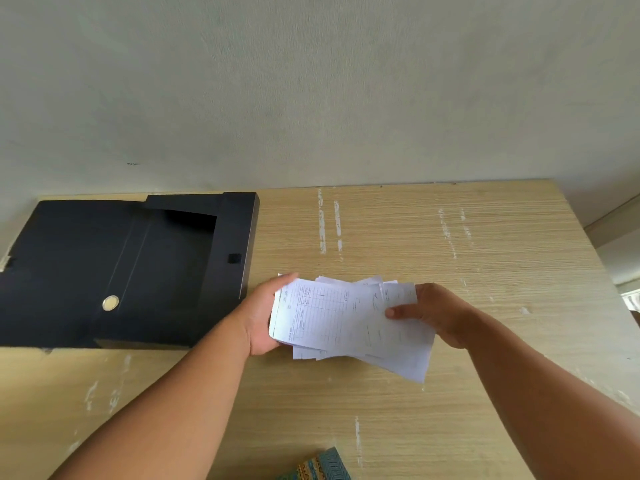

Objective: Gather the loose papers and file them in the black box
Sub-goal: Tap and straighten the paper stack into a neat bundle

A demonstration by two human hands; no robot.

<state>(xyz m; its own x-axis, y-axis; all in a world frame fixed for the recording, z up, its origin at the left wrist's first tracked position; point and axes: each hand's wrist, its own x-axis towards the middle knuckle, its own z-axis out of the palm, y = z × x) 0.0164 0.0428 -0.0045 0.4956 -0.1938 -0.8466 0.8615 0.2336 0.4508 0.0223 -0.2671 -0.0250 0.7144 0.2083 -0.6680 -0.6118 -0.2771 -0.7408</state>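
Here we hold the uneven sheaf of papers (349, 323) above the bench (450, 237), right of the open black box (121, 268), left hand (265, 317) and right hand (436, 315) pinching opposite edges of these light, floppy, slippery sheets.

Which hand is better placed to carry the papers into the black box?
Probably the left hand: it grips the papers on the side nearest the open box; the right hand is farther away.
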